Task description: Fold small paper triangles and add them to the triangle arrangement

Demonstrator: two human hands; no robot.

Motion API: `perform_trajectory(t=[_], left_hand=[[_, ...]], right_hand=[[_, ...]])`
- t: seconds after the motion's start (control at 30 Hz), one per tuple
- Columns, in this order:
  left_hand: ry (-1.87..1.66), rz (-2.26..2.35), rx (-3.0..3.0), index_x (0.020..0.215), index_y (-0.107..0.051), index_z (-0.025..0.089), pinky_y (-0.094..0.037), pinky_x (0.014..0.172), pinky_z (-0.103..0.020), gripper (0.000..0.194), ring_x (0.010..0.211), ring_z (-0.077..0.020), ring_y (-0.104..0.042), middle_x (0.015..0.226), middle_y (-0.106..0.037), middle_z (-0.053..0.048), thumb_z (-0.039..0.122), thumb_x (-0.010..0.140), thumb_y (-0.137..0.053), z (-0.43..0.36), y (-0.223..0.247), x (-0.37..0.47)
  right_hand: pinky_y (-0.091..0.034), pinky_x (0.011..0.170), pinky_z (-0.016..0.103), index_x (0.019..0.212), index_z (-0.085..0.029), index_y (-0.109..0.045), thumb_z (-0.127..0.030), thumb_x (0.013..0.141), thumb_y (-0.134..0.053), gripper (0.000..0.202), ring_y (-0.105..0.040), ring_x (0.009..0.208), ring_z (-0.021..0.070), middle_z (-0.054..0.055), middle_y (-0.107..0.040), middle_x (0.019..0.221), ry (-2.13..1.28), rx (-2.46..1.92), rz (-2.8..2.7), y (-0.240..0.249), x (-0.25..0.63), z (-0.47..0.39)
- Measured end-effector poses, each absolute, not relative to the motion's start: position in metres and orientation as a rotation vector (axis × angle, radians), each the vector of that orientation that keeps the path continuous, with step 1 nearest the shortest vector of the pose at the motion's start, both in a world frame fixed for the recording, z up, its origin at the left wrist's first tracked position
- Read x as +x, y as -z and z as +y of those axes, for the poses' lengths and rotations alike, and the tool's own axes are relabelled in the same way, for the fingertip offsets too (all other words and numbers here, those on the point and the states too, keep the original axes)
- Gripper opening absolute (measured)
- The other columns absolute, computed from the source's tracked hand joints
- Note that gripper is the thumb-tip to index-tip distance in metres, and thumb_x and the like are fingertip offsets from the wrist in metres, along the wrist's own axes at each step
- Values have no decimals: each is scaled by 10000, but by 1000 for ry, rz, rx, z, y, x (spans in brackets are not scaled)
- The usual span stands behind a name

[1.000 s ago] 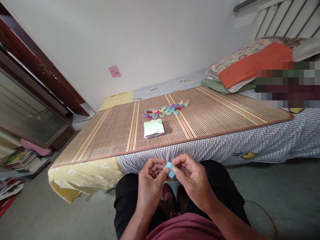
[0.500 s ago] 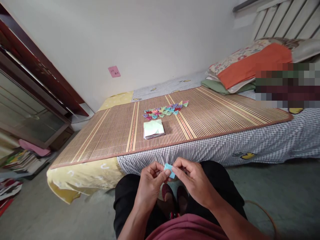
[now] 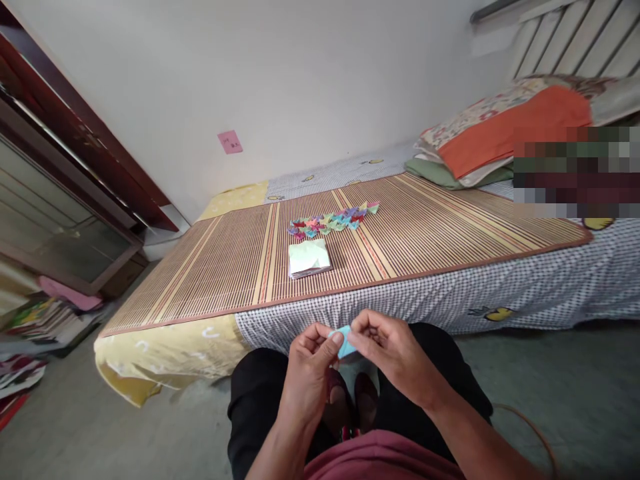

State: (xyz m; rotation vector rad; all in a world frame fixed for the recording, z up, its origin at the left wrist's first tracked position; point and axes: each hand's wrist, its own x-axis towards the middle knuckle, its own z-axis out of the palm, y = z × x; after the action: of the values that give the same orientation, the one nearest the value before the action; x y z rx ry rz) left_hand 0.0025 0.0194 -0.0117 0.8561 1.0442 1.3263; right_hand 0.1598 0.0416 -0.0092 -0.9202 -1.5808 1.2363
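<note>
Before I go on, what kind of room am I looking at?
Probably a bedroom in a home: a bed-like platform spread with checked cloth and a striped mat, with folded bedding piled at its right end, and a glass-panelled cabinet at the left.

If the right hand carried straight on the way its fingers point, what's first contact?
The blue paper at the right hand's fingertips, then probably the left hand; depth is unclear.

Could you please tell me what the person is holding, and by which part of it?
A small piece of light-blue paper, pinched at opposite side edges between thumb and fingers of the left hand and the right hand.
</note>
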Motion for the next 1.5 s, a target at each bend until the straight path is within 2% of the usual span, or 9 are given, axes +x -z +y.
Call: perform_trajectory(t=[0.17,0.43,0.7,0.83,0.9,0.97,1.07,1.2,1.5], left_hand=[[-1373,999,734,684,-660,142,-415,597,-214,316,573,-98,-515,619,-616,9,346,705,-900,22,14,7],[-1310,902,741,677,-682,130,-411,617,-211,312,603,-101,-509,626,-617,-7,354,719,-895,19,6,11],[-1344,889,587,738,-707,132,-517,652,-224,346,631,-113,-626,719,-694,-24,330,614,-962,19,9,22],[-1348,1083,892,955,-732,150,-521,632,-225,350,674,-146,-685,738,-726,-21,348,723,-904,17,1,12],[-1363,1141,1004,1189,-688,177,-532,632,-238,456,639,-152,-692,690,-718,5,372,806,-841,14,-7,6],[-1315,1137,1033,1278,-649,189,-560,639,-264,521,675,-182,-733,783,-767,-33,395,829,-816,12,-16,3],[-1250,1084,1050,1204,-700,185,-605,702,-306,452,754,-214,-769,939,-803,-91,405,826,-818,10,-23,3],[-1275,1033,1029,986,-762,167,-618,731,-302,259,736,-204,-770,834,-806,-85,381,848,-807,11,-18,4],[-1391,1027,1013,907,-800,184,-601,770,-244,167,757,-170,-767,832,-791,-45,328,832,-836,10,-10,-4]], right_hand=[[-381,565,235,719,-198,-522,-285,933,-631,256,-478,611,121,-45,-511,641,-1300,-943,-1625,12,155,39],[-387,566,241,715,-213,-499,-241,964,-558,257,-481,598,126,-42,-499,635,-1021,-935,-1720,6,162,37],[-437,562,229,794,-219,-558,-239,992,-557,199,-544,607,132,-31,-562,682,-981,-935,-1731,1,174,37],[-453,597,254,829,-223,-568,-179,995,-546,173,-554,621,140,-11,-574,731,-608,-948,-1805,1,180,39],[-473,634,277,868,-225,-585,-157,1006,-526,165,-586,655,158,12,-598,768,-415,-930,-1864,1,183,40],[-498,673,297,906,-226,-613,-140,1015,-515,171,-630,701,179,33,-631,789,-281,-912,-1922,2,184,41],[-533,723,321,1001,-218,-666,-103,1009,-528,180,-686,781,206,62,-699,848,-152,-883,-1976,7,183,39],[-565,734,326,1117,-220,-688,-57,991,-540,253,-716,832,211,71,-739,916,-96,-812,-1945,10,179,35],[-563,724,242,960,-250,-735,-146,959,-675,120,-703,842,165,26,-715,930,-726,-796,-1600,0,164,32]])
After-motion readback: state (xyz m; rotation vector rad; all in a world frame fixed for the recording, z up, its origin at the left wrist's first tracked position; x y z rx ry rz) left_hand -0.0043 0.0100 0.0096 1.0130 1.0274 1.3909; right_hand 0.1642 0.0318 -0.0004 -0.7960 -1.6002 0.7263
